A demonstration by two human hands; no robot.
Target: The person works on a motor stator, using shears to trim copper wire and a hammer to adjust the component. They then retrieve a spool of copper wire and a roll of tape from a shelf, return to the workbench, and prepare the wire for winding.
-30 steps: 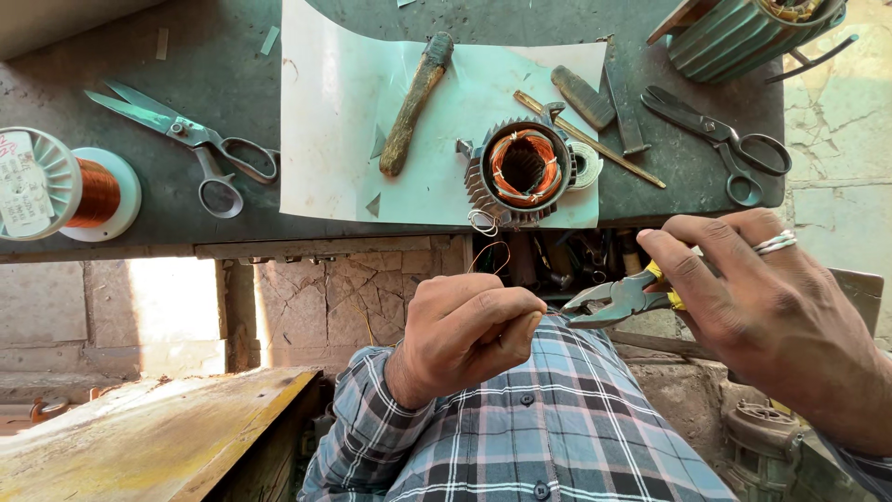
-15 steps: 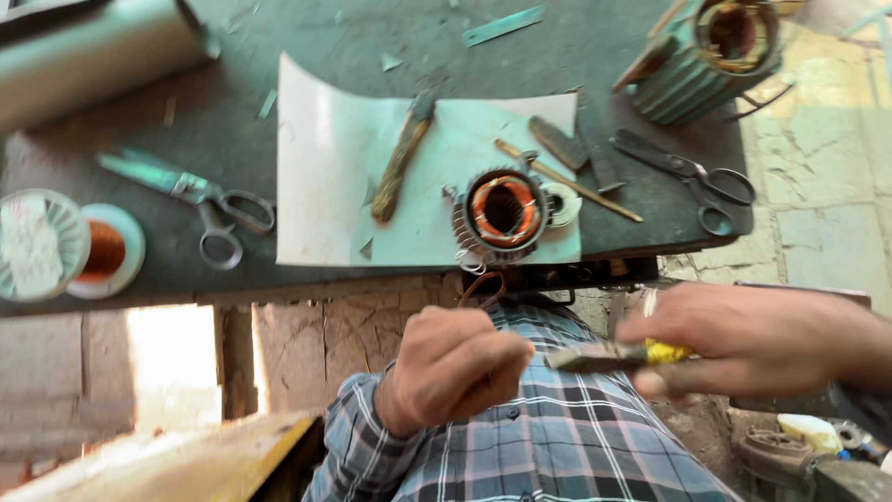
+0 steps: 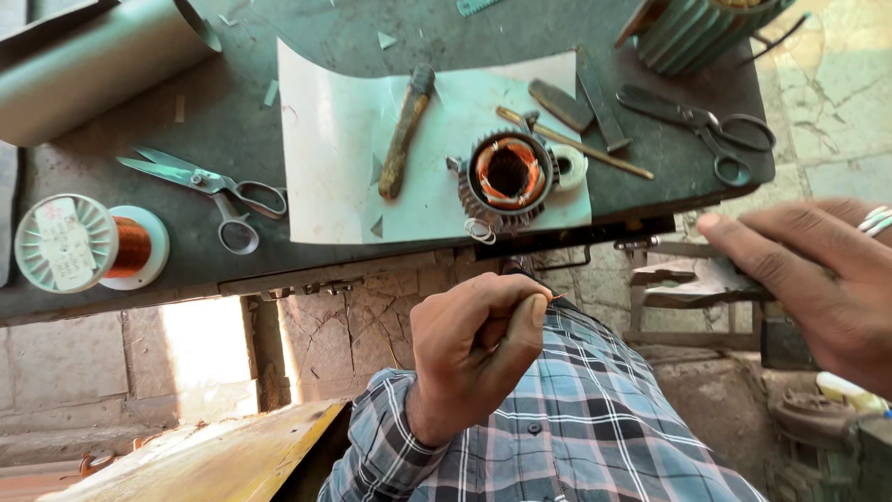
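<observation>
pinching a thin copper wire (image 3: 555,297) between thumb and forefinger, the left hand (image 3: 474,349) stays clenched below the bench edge. right hand (image 3: 818,279) hovers at right, grip unclear. wound stator (image 3: 506,177) sits on pale sheet (image 3: 334,139) above.

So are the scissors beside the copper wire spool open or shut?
Open. The scissors lie flat on the table with their two blades spread apart near the tips.
</observation>
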